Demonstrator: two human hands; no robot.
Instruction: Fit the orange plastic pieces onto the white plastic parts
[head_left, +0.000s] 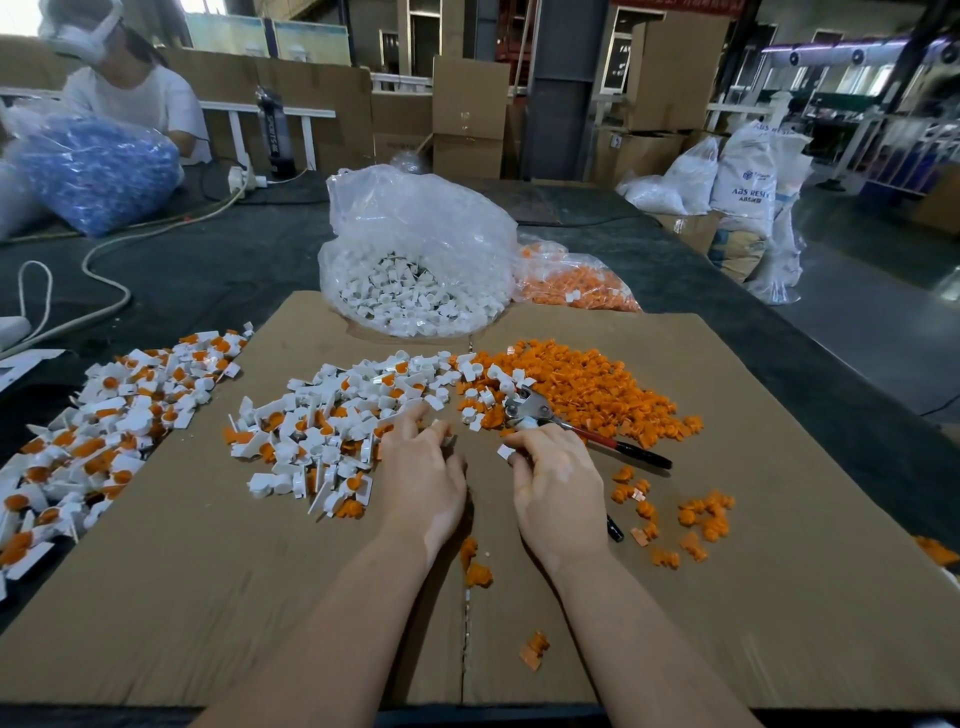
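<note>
White plastic part (505, 451) pinched in the right hand (558, 488) over the middle of the cardboard sheet (218, 597) on the bench.

The left hand (418, 475) reaches into the mixed pile (332, 431), its fingers loosely curled; whether they hold anything I cannot tell. To do this step well, judge one orange piece from the heap (587, 387) toward the far right edge, line it up squarely with the white part's socket and press until seated, keeping clear of the pliers (571, 428).
</note>
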